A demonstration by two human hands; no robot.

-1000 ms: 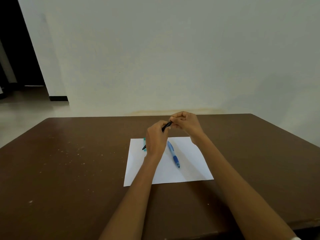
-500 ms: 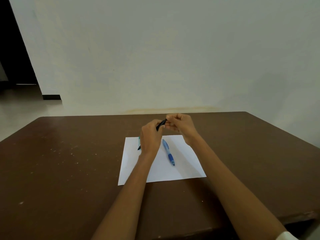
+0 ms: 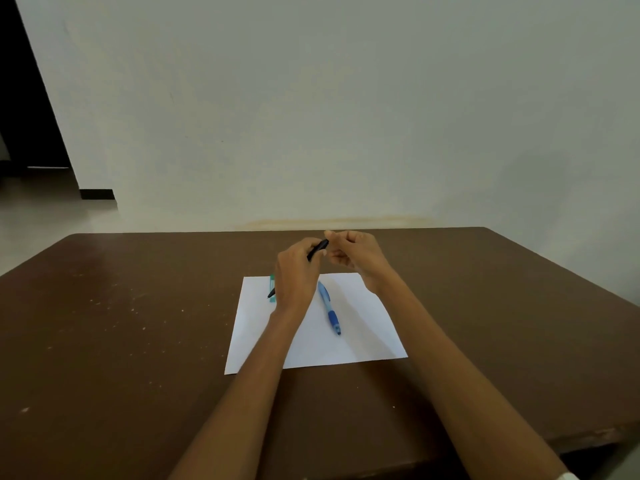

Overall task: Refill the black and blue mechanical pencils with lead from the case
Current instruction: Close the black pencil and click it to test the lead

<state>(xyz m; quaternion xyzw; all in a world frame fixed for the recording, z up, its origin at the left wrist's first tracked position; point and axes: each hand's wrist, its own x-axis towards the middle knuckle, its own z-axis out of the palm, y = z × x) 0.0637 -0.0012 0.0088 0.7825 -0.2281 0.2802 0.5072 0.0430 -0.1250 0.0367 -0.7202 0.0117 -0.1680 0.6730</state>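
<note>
- A brown table [image 3: 138, 341] carries everything; its far edge runs along a pale wall; its top is scuffed, with pale specks scattered over the left part
- A white sheet [image 3: 360, 327] lies flat on the table near the middle, slightly skewed
- A blue pencil [image 3: 329, 308] lies on the sheet, its tip toward the near edge; a forearm crosses just left of it
- A teal case [image 3: 272, 287] lies on the sheet near the far left corner, mostly hidden behind a hand

Pencil [image 3: 329, 308] lies on the paper [image 3: 363, 327] (right of the case [image 3: 272, 287]).
</note>
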